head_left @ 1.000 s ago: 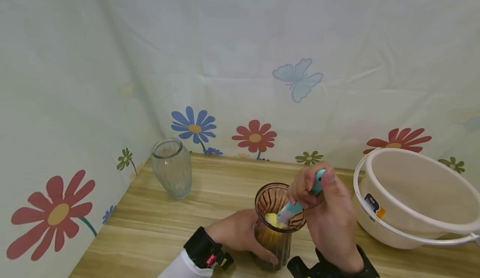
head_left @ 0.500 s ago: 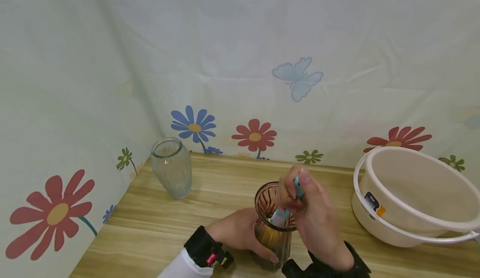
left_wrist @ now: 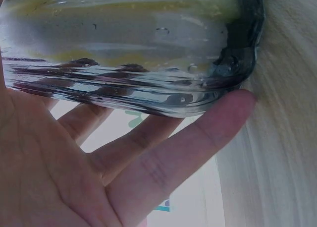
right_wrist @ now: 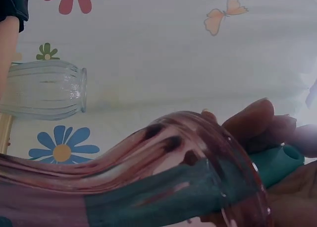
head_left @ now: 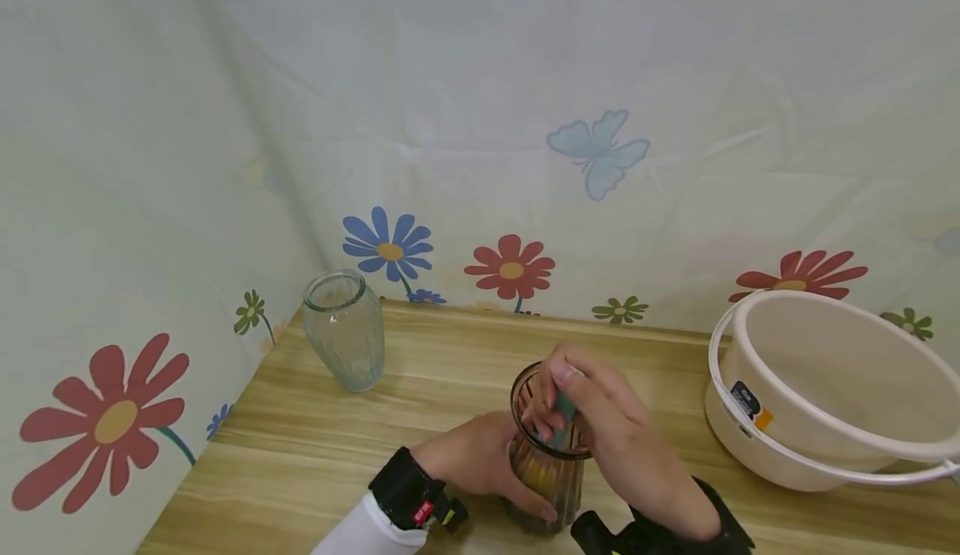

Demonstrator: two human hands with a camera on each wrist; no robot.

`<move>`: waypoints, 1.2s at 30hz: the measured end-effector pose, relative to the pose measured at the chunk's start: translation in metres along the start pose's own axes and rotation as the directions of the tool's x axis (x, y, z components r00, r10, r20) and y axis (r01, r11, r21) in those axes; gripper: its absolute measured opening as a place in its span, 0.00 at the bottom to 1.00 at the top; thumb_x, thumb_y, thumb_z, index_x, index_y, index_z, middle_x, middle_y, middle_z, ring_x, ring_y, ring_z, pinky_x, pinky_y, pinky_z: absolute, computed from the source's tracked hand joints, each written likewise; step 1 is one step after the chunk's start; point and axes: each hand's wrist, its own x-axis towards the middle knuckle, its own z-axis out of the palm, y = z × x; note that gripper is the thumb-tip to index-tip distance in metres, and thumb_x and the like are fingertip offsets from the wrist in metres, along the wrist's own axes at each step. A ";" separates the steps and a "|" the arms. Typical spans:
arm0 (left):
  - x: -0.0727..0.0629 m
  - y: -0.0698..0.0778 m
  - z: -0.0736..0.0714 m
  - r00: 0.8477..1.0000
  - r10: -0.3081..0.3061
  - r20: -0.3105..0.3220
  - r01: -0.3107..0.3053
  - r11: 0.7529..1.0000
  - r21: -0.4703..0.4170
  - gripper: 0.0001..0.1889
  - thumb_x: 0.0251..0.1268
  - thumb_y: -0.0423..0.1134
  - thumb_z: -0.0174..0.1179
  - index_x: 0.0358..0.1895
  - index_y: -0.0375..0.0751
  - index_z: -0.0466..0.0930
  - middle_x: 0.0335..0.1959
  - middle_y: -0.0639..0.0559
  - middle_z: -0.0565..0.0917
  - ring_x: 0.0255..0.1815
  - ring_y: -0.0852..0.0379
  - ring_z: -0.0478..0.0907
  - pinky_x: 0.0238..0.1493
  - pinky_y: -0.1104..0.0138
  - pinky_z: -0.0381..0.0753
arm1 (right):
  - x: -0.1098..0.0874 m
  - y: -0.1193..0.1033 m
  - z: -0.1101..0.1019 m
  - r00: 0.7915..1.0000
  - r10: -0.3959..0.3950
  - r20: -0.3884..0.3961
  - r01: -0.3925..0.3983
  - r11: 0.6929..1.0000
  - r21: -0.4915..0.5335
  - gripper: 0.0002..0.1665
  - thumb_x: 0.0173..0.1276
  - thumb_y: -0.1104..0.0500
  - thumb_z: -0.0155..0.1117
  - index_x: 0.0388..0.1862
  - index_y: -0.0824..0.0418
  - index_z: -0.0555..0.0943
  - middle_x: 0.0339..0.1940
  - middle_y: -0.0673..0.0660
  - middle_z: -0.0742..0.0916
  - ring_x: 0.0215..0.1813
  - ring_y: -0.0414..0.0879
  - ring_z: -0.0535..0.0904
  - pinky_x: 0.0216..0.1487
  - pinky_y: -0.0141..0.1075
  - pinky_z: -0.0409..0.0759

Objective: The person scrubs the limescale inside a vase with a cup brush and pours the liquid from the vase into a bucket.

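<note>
My left hand [head_left: 483,459] grips the lower body of an amber-brown ribbed glass vase [head_left: 553,492], which stands on the wooden table. In the left wrist view, fingers [left_wrist: 168,162] curve along the glass, and something whitish and yellow shows through its wall [left_wrist: 148,31]. My right hand [head_left: 615,434] holds the teal handle of a bottle brush [head_left: 564,413] at the vase's flared mouth, fingers dipping inside the rim. In the right wrist view the teal handle [right_wrist: 282,165] runs down into the vase [right_wrist: 114,167]; its yellow-white head sits deep inside, blurred by the glass.
A clear ribbed glass vase [head_left: 345,338] stands at the back left of the table [head_left: 420,355]. To the right is a cream plastic bucket [head_left: 795,405] with a white handle. A flower-printed cloth [head_left: 465,163] hangs behind and at the left.
My right hand has moved left and down, pushing the bottle brush deeper, so its yellow end and white neck have gone down into the amber vase. The left hand keeps its place.
</note>
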 end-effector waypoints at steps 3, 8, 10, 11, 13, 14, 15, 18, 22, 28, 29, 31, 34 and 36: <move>0.000 0.000 0.000 1.000 0.002 -0.001 -0.002 1.000 0.005 0.33 0.55 0.53 0.79 0.63 0.64 0.72 0.55 0.68 0.82 0.54 0.71 0.80 0.63 0.73 0.76 | 0.000 0.000 0.002 1.000 -0.015 -0.005 0.015 1.000 -0.026 0.19 0.88 0.61 0.33 0.35 0.65 0.68 0.27 0.60 0.71 0.31 0.53 0.74 0.36 0.43 0.77; 0.000 0.000 -0.001 1.000 0.003 0.010 -0.003 1.000 -0.012 0.35 0.57 0.52 0.78 0.66 0.65 0.69 0.59 0.69 0.80 0.59 0.71 0.77 0.68 0.72 0.73 | 0.001 0.001 0.004 1.000 -0.015 -0.001 0.015 1.000 -0.019 0.11 0.87 0.64 0.38 0.42 0.66 0.67 0.30 0.62 0.73 0.33 0.56 0.72 0.38 0.43 0.77; 0.000 -0.001 -0.001 1.000 0.005 0.018 -0.005 1.000 -0.028 0.35 0.58 0.52 0.77 0.66 0.65 0.69 0.59 0.69 0.80 0.59 0.70 0.77 0.68 0.72 0.73 | 0.000 0.001 0.004 1.000 0.000 0.007 0.001 1.000 -0.014 0.08 0.86 0.65 0.40 0.47 0.67 0.67 0.32 0.64 0.73 0.34 0.56 0.73 0.40 0.42 0.78; 0.000 -0.001 -0.001 1.000 0.007 0.025 -0.006 0.999 -0.038 0.35 0.58 0.51 0.77 0.67 0.65 0.69 0.59 0.69 0.80 0.59 0.70 0.78 0.68 0.72 0.73 | 0.000 0.001 0.004 1.000 0.008 0.007 -0.008 1.000 -0.017 0.07 0.86 0.65 0.40 0.48 0.67 0.67 0.33 0.64 0.74 0.35 0.56 0.73 0.41 0.41 0.78; 0.000 -0.002 -0.001 0.999 0.004 0.037 -0.002 0.998 -0.058 0.34 0.59 0.51 0.77 0.66 0.64 0.70 0.58 0.68 0.81 0.58 0.70 0.78 0.67 0.72 0.74 | -0.001 0.000 0.004 1.000 0.028 0.003 -0.028 0.999 -0.040 0.07 0.86 0.65 0.41 0.52 0.67 0.67 0.34 0.65 0.75 0.37 0.54 0.74 0.43 0.40 0.79; 0.000 -0.001 -0.001 0.999 0.003 0.042 0.000 0.998 -0.066 0.33 0.59 0.50 0.77 0.66 0.63 0.70 0.58 0.68 0.81 0.57 0.70 0.79 0.66 0.72 0.74 | -0.001 -0.001 0.003 0.999 0.035 0.005 -0.035 0.998 -0.050 0.08 0.86 0.65 0.41 0.53 0.67 0.67 0.35 0.65 0.75 0.37 0.54 0.75 0.44 0.40 0.79; 0.000 -0.001 -0.001 0.999 0.001 0.043 0.002 0.998 -0.066 0.33 0.59 0.51 0.77 0.66 0.63 0.70 0.57 0.68 0.81 0.57 0.70 0.79 0.66 0.73 0.75 | -0.001 -0.001 0.003 0.999 0.037 0.011 -0.036 0.998 -0.061 0.08 0.86 0.65 0.40 0.55 0.68 0.67 0.36 0.65 0.76 0.38 0.53 0.75 0.45 0.40 0.80; -0.001 0.000 -0.001 0.999 -0.005 0.039 0.007 0.998 -0.057 0.33 0.59 0.50 0.77 0.65 0.62 0.71 0.56 0.68 0.81 0.56 0.70 0.79 0.65 0.73 0.75 | -0.002 -0.002 0.002 0.999 0.052 0.017 -0.050 0.994 -0.101 0.11 0.87 0.63 0.39 0.59 0.67 0.66 0.37 0.64 0.77 0.41 0.52 0.78 0.50 0.38 0.80; -0.001 0.001 -0.001 1.000 -0.004 0.026 0.005 0.999 -0.043 0.32 0.58 0.50 0.77 0.64 0.61 0.71 0.56 0.68 0.81 0.55 0.70 0.79 0.64 0.73 0.75 | -0.002 -0.002 0.002 0.999 0.037 -0.002 -0.037 0.988 -0.150 0.14 0.87 0.62 0.39 0.66 0.62 0.66 0.39 0.61 0.81 0.42 0.51 0.81 0.51 0.37 0.82; -0.001 0.000 -0.001 0.999 0.007 0.042 -0.004 0.997 -0.073 0.32 0.59 0.49 0.77 0.65 0.64 0.71 0.57 0.68 0.82 0.56 0.70 0.80 0.64 0.73 0.75 | -0.001 -0.001 0.003 0.987 -0.103 -0.125 0.074 0.974 -0.214 0.16 0.86 0.67 0.40 0.67 0.63 0.68 0.39 0.58 0.85 0.41 0.52 0.84 0.48 0.38 0.84; -0.001 0.000 -0.001 0.999 0.004 0.042 -0.001 0.997 -0.076 0.32 0.59 0.49 0.77 0.65 0.64 0.71 0.57 0.68 0.82 0.56 0.70 0.80 0.64 0.73 0.76 | -0.001 -0.002 0.003 0.982 -0.122 -0.148 0.088 0.972 -0.216 0.16 0.86 0.67 0.39 0.65 0.64 0.69 0.38 0.57 0.85 0.41 0.52 0.83 0.48 0.38 0.84; -0.001 0.000 -0.001 0.999 0.000 0.035 0.002 0.997 -0.072 0.34 0.58 0.49 0.78 0.66 0.65 0.70 0.58 0.69 0.81 0.56 0.70 0.80 0.64 0.73 0.76 | -0.002 -0.003 0.003 0.971 -0.151 -0.186 0.113 0.973 -0.201 0.14 0.85 0.68 0.39 0.61 0.64 0.70 0.35 0.54 0.82 0.38 0.50 0.81 0.47 0.37 0.83; -0.001 0.001 -0.001 1.000 0.001 0.023 0.001 0.998 -0.061 0.36 0.57 0.50 0.78 0.67 0.66 0.70 0.59 0.69 0.81 0.57 0.71 0.80 0.65 0.73 0.76 | -0.002 -0.003 0.002 0.955 -0.207 -0.213 0.188 0.977 -0.105 0.15 0.85 0.71 0.36 0.57 0.63 0.71 0.32 0.53 0.73 0.32 0.48 0.70 0.40 0.39 0.75; -0.001 0.001 -0.001 1.000 0.002 0.013 -0.002 0.999 -0.049 0.36 0.56 0.50 0.79 0.67 0.66 0.70 0.59 0.70 0.81 0.57 0.72 0.79 0.64 0.73 0.76 | -0.002 -0.002 0.000 0.940 -0.259 -0.220 0.260 0.965 -0.025 0.18 0.84 0.72 0.33 0.57 0.61 0.71 0.31 0.54 0.68 0.30 0.48 0.63 0.36 0.41 0.68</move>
